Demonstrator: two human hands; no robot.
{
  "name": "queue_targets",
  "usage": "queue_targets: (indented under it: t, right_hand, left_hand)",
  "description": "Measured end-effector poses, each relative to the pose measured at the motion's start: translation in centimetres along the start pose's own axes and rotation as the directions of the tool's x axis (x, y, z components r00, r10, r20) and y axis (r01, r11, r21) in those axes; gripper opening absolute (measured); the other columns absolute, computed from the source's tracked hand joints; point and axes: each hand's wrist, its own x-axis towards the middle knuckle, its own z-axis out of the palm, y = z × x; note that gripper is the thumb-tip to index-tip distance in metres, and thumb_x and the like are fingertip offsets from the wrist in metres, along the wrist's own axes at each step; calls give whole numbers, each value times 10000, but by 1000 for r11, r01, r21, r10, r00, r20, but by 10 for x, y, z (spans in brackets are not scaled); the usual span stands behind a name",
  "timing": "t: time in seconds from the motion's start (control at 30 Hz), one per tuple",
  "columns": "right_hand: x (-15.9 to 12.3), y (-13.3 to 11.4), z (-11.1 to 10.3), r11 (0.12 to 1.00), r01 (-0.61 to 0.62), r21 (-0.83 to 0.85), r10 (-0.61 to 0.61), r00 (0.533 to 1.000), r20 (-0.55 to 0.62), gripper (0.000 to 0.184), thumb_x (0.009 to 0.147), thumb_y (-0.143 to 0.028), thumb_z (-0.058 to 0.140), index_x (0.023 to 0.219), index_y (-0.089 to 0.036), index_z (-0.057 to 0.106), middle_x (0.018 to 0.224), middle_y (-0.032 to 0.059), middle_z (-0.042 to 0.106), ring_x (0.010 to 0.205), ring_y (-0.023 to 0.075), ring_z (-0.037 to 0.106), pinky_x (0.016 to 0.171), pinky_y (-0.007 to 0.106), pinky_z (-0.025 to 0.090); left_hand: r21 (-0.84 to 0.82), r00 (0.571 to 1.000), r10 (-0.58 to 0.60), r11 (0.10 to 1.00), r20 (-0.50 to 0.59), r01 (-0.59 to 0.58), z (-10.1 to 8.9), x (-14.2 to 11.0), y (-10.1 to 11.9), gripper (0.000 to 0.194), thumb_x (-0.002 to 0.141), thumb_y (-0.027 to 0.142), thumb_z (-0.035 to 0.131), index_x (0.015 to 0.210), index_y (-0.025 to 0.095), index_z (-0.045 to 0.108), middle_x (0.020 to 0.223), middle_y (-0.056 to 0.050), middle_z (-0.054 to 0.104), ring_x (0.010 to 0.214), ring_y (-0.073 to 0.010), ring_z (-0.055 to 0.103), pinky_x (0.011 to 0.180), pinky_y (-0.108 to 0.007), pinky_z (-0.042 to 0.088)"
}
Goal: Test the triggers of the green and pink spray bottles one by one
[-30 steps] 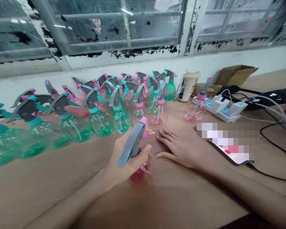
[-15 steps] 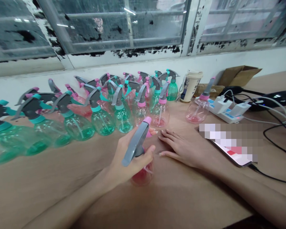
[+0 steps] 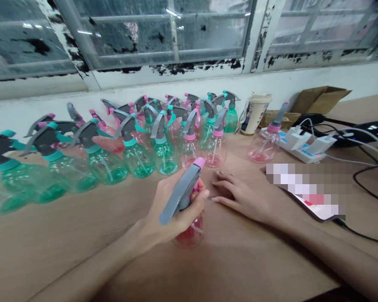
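Observation:
My left hand (image 3: 171, 209) is wrapped round the neck of a pink spray bottle (image 3: 189, 233) with a grey trigger head, which stands upright on the brown table (image 3: 82, 239). Just to its right my right hand (image 3: 239, 195) lies flat on the table, palm down, fingers stretched toward the bottle and holding nothing. Behind both hands stands a crowd of several green and pink spray bottles (image 3: 138, 157). One lone pink spray bottle (image 3: 264, 147) stands apart at the right.
A paper cup (image 3: 255, 113), a cardboard box (image 3: 321, 100), a white power strip (image 3: 299, 144) with plugs and cables, and a phone (image 3: 311, 203) on a black cable lie at the right. A white wall and windows run behind the table.
My left hand's fingers have closed further round the bottle's neck and trigger. The right hand has barely moved. The view has shifted slightly.

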Motion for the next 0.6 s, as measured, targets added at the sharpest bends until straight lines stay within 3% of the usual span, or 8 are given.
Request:
queue_targets:
  t: [0.17, 0.4, 0.5, 0.6]
  right_hand:
    - [0, -4, -1, 1000, 2, 26, -1, 1000, -9, 432, 893, -508, 497, 1188, -210, 599, 1407, 145, 480, 1304, 310, 439, 1059, 530, 365]
    - [0, -3, -1, 1000, -3, 15, 3, 1000, -7, 443, 891, -530, 486, 1169, -208, 610, 1388, 148, 500, 1294, 308, 450, 1043, 520, 387]
    - [0, -3, -1, 1000, -6, 17, 6, 1000, -10, 450, 886, -540, 488, 1180, -221, 606, 1393, 137, 498, 1304, 308, 440, 1050, 524, 380]
    - [0, -4, -1, 1000, -9, 17, 9, 1000, 4, 470, 884, -549, 488, 1204, -221, 591, 1403, 136, 487, 1310, 307, 432, 1063, 525, 362]
  left_hand:
    - [-145, 997, -73, 987, -4, 72, 4, -2, -2, 191, 827, 271, 560, 1004, 210, 519, 696, 21, 640, 579, -156, 649, 590, -289, 542]
    - [-79, 998, -17, 997, -69, 12, 6, -4, -3, 377, 817, 230, 566, 1187, 230, 495, 1015, -50, 693, 861, -209, 690, 776, -358, 554]
    - [-37, 998, -19, 999, -52, 17, 5, -5, -4, 363, 833, 248, 554, 1191, 226, 496, 853, -11, 683, 683, -179, 664, 655, -325, 541]
    - [-25, 998, -28, 999, -48, 27, 5, -5, -5, 287, 831, 262, 554, 1113, 215, 527, 702, 34, 608, 492, -134, 539, 533, -293, 474]
